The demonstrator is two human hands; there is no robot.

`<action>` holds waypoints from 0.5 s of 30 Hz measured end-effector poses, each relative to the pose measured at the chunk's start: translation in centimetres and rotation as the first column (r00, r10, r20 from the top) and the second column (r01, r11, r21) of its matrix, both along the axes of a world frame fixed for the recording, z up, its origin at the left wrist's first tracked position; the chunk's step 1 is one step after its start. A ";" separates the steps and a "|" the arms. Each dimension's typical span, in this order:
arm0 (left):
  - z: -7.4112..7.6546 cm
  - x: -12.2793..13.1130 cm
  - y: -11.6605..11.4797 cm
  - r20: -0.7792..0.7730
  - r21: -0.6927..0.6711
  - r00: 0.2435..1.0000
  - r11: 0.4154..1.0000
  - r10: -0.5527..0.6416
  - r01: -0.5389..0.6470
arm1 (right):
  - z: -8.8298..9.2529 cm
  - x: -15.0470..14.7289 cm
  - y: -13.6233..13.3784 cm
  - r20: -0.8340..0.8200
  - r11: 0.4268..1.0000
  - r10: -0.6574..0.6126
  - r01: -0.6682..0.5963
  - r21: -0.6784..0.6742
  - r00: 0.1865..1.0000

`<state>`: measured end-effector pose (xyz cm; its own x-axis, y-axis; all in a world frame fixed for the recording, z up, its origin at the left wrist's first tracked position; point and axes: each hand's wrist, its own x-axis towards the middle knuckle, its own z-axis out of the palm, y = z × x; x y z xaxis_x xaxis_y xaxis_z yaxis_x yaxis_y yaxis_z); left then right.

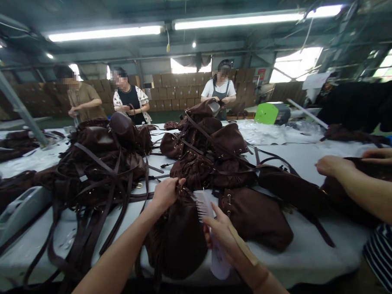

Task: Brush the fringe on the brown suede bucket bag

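Now, left hand (165, 194): closed in a fist on the gathered top of the bag (177, 243), fringe bunched under the fingers; the grip looks meant to keep the soft leather from sliding.
Right hand (221, 232): wrapped round the handle of a white comb (203, 205), thumb on top, teeth raised and pointing toward the fringe just beside the left fist.
Bag: dark brown, lying at the near edge of the table (317, 254), its bottom hanging slightly over that edge toward the person.
Second bag (257, 218): just right of the comb, flat on its side, touching the first one or nearly so; I cannot tell which.
Heaps: 2 piles of like bags behind, the left heap (102, 159) and the middle heap (209, 150), close enough to hem in the far side.
Straps (89, 221): long loops spill from the left heap over the near edge, crowding the left forearm.
Open room: bare white cloth shows mostly right of the second bag.
Co-worker's hand (333, 165): at the right, resting on another brown bag, well apart from the comb.
Far side: 3 people (129, 95) stand handling bags.
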<state>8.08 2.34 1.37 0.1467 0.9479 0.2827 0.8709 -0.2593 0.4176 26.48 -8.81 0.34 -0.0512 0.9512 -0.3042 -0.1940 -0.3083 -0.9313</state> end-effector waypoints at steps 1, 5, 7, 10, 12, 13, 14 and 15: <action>0.7 0.4 -0.4 -0.062 -0.012 0.998 1.000 0.004 -0.005 | 0.0 -1.2 0.7 -0.005 1.000 0.013 -0.013 0.012 1.000; 2.8 3.3 -2.7 -0.132 -0.050 0.982 0.991 -0.134 0.128 | -1.0 -5.5 2.9 -0.107 0.998 0.063 -0.060 0.034 0.992; 3.7 4.1 -3.9 -0.001 -0.083 0.956 0.953 -0.292 0.291 | -1.5 -6.2 3.5 -0.183 0.997 0.075 -0.070 0.036 0.980; 4.4 3.2 -5.5 0.407 0.001 0.835 0.914 -0.370 0.405 | -1.5 -5.0 3.7 -0.294 0.992 0.129 -0.122 0.041 0.947; 3.9 1.5 -6.1 0.689 0.105 0.673 0.956 -0.269 0.274 | -1.0 -3.6 3.4 -0.345 0.981 0.195 -0.189 0.052 0.918; 3.3 0.6 -6.2 0.790 0.106 0.576 0.972 -0.210 0.209 | -0.7 -3.0 3.1 -0.363 0.973 0.230 -0.224 0.059 0.903; 2.6 -0.2 -6.3 0.858 0.067 0.488 0.977 -0.161 0.204 | -0.5 -2.6 2.8 -0.378 0.965 0.260 -0.253 0.069 0.889; 1.8 -0.8 -6.4 0.895 0.002 0.427 0.961 -0.126 0.277 | -0.2 -2.4 2.5 -0.389 0.958 0.284 -0.276 0.077 0.876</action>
